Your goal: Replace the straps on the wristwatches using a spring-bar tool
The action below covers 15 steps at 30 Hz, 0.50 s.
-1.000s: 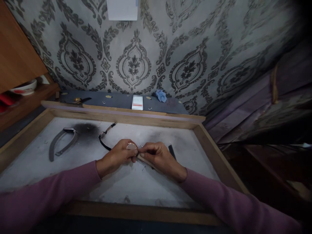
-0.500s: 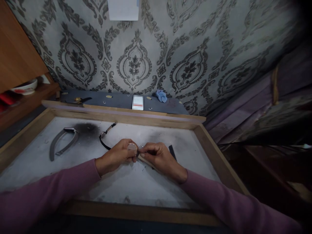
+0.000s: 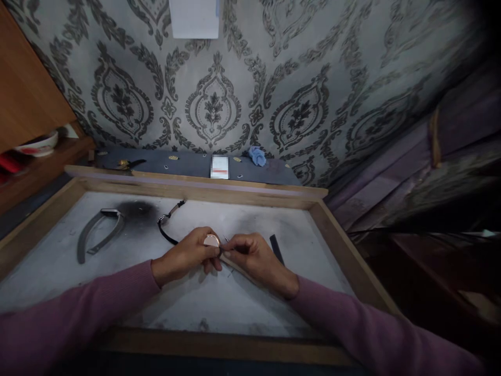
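Observation:
My left hand (image 3: 183,257) is closed around a round watch (image 3: 212,240) with a rose-gold rim, thumb on its lower right edge. Against that same edge, my right hand (image 3: 261,262) pinches the end of the watch's strap (image 3: 234,263), whose pale underside runs beneath the fingers. What lies right at the fingertips is too small to make out. Just right of my right hand lies a loose dark strap piece (image 3: 276,249). Behind my left hand is a small watch with a thin black strap (image 3: 163,219). Farther left rests a watch with a grey band (image 3: 83,237).
A shallow wooden tray (image 3: 195,186) with raised sides and a white, smudged floor surrounds the work. Beyond its back edge are a small white box (image 3: 219,167), a crumpled blue cloth (image 3: 257,156) and a dark-strapped gold item (image 3: 124,164). A bowl (image 3: 39,145) sits on the left shelf.
The view has shifted slightly. My left hand has tilted the watch a little, and its lower fingers now show beneath it. My right hand keeps its pinch at the watch's edge.

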Tool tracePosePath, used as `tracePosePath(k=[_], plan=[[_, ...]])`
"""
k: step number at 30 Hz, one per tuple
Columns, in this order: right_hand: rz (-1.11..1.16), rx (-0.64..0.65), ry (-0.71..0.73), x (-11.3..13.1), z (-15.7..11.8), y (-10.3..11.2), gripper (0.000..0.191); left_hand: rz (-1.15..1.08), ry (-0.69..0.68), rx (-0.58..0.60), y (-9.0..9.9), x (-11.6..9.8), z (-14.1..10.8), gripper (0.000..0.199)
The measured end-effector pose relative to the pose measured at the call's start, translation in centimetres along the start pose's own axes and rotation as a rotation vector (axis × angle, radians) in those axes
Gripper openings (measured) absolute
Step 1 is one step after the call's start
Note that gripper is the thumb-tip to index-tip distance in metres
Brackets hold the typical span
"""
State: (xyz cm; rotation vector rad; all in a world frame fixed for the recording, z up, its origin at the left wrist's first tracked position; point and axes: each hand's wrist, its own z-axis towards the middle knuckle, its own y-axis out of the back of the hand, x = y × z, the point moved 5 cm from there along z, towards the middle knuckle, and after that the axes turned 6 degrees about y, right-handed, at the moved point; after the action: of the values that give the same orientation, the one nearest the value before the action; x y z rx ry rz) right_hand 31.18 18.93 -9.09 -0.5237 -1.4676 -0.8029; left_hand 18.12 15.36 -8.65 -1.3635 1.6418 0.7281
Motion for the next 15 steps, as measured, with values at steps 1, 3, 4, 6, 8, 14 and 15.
tracePosePath(k=[1, 3, 4, 6, 8, 14, 15], plan=[[0.001, -0.003, -0.004, -0.07, -0.04, 0.0, 0.01, -0.015, 0.005, 0.013, 0.02, 0.17, 0.08, 0.014], [0.001, -0.006, -0.011, -0.24, -0.08, -0.02, 0.01, -0.051, 0.014, 0.033, 0.06, 0.44, 0.2, 0.017], [0.004, -0.008, -0.016, -0.34, -0.08, -0.02, 0.01, -0.067, 0.017, 0.04, 0.08, 0.54, 0.24, 0.019], [0.015, -0.011, -0.027, -0.54, -0.05, -0.03, 0.011, -0.094, 0.025, 0.045, 0.14, 0.67, 0.26, 0.021], [0.026, -0.013, -0.039, -0.67, -0.02, -0.03, 0.011, -0.115, 0.04, 0.049, 0.19, 0.76, 0.24, 0.023], [0.068, 0.0, -0.065, -0.36, -0.05, -0.19, 0.009, -0.134, 0.096, 0.115, 0.22, 0.92, 0.27, 0.023], [0.073, 0.009, -0.067, -0.27, -0.07, -0.25, 0.01, -0.128, 0.101, 0.126, 0.24, 0.91, 0.26, 0.024]])
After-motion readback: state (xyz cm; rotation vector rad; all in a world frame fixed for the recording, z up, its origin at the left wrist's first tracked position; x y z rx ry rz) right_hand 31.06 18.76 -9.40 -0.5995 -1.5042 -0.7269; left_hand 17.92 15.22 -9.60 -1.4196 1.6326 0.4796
